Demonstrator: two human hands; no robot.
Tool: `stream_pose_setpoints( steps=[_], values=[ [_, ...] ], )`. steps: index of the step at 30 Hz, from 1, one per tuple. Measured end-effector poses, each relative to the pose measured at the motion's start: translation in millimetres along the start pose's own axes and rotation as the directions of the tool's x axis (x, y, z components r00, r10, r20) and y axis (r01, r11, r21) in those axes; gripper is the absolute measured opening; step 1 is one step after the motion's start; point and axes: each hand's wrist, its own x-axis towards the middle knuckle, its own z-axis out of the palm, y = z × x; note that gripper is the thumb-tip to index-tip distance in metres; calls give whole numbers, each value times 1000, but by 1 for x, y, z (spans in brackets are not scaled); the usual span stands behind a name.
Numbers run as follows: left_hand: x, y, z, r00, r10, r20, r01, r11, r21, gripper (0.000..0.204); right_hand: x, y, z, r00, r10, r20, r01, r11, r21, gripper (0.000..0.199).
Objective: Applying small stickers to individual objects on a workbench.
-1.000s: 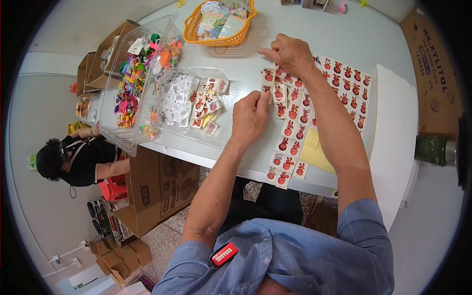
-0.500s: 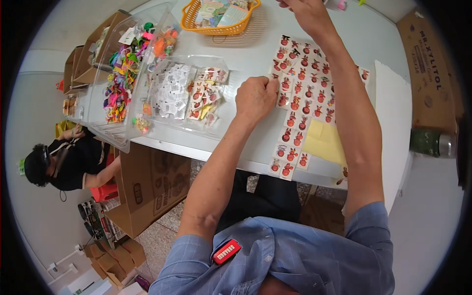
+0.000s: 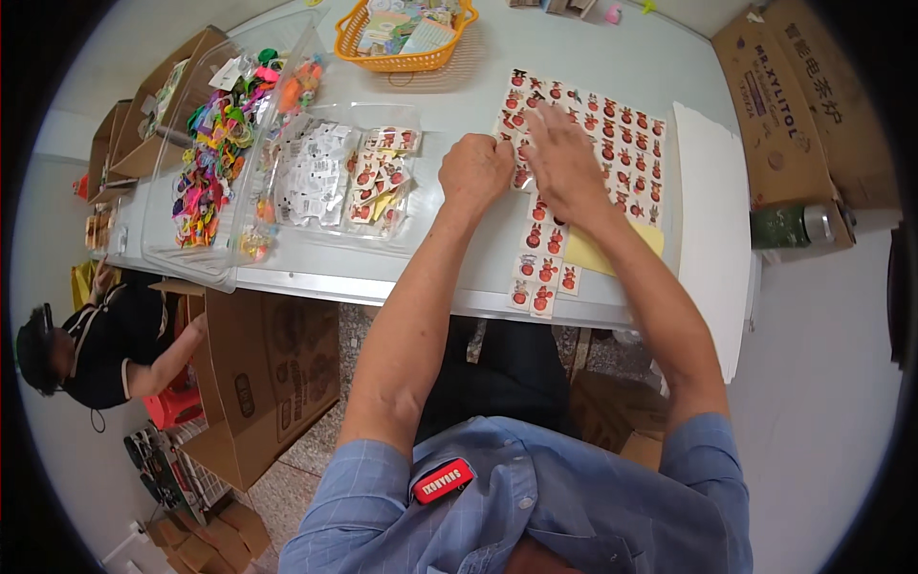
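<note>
Pale paper covered in small red figures is making up the printed sheet (image 3: 626, 142), which is lying flat on the smooth grey table (image 3: 483, 258) right of the upper centre of the frame. Toward the lower centre, a narrow stepped strip of it is running close to the table's near edge; whether those squares are joined or separate, I cannot tell. Yellow paper (image 3: 580, 251) is showing just beside that strip, partly under the forearm.

The left hand (image 3: 476, 170) is resting at the sheet's left edge with its fingers curled in and its thumb side toward the paper; whether it is pinching anything, I cannot tell. The right hand (image 3: 569, 163) is lying across the sheet's left part, blurred, its fingers stretched out and apparently holding nothing.

Judging by its look, the sheet is being light, thin and bendy, likely to crease or tear under a hard tug, and perhaps prone to sliding on the table. Its outer edges and corners are offering the best hold: a soft pinch there, with a flat palm steadying the middle, would be suiting it.
</note>
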Motion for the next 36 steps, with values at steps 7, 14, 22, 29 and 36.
stream_pose_setpoints(
  steps=[7, 14, 22, 29, 36],
  values=[
    [1, -10, 7, 998, 40, -38, -42, 998, -38, 42, -9, -11, 9, 988, 44, 150, -29, 995, -99, 52],
    [-15, -13, -12, 1000, -10, -30, -12, 759, -652, 35, -8, -11, 10, 986, 58, 159, -44, 995, -88, 52],
    [-79, -9, -135, 984, 92, -155, -162, 829, -536, 39, -4, -10, 8, 979, 85, 183, -85, 996, -9, 54],
    [-91, -38, -143, 975, 222, 27, -173, 826, -536, 37, 16, 6, -19, 942, 220, 252, -323, 793, 516, 63],
    [-106, -36, -154, 910, 411, 57, -379, 880, -285, 31, 41, -79, -103, 868, -222, 445, -366, 320, 874, 56]
  ],
)
